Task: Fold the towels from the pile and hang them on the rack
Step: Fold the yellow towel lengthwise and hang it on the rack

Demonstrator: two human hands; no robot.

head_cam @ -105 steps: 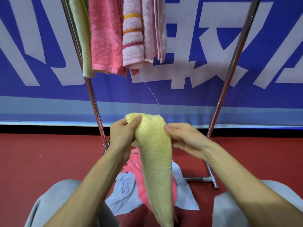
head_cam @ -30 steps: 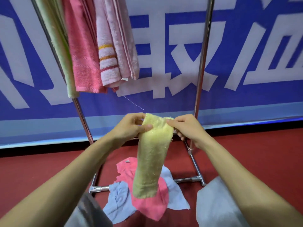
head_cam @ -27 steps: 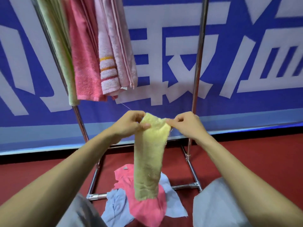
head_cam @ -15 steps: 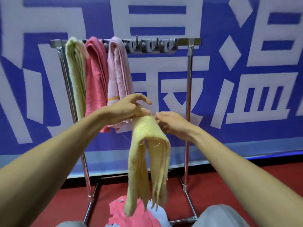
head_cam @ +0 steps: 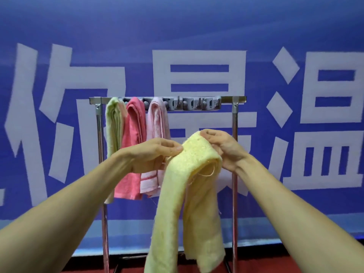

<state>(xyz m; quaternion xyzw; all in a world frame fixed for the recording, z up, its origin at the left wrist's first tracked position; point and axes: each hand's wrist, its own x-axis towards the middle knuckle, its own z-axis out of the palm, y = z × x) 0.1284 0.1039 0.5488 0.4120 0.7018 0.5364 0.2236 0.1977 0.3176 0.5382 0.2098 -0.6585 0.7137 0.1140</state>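
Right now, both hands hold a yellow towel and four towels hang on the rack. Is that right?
No. The head view shows three on the rack: green towel, coral towel, pale pink towel. Left hand and right hand hold the yellow towel.

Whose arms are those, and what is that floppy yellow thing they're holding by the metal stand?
Those arms belong to a person wearing a camera on their head, so you see what they see. No machine here, just two bare hands. The left hand and right hand each pinch the top of a yellow towel, folded over so both ends hang down. Behind it stands a metal rack. Three folded towels already hang on its top bar: a green towel, a dark pink towel and a pale pink towel. Behind is a blue banner with big white characters.
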